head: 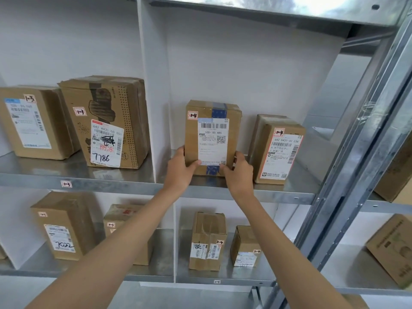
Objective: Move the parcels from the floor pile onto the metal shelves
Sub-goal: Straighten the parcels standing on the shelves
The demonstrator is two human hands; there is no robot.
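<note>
Upright, parcel (213, 137) on shelf (278, 192) (label facing out), both hands (181, 170) gripping.

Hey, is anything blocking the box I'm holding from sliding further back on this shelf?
Nothing visible does. The parcel, held by the left hand and right hand, stands on the metal shelf. The neighbouring box sits apart to its right; the space behind is hidden.

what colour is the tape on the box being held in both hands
Blue, with small pale specks, running down the held box behind its white label; seen in the head view.
</note>
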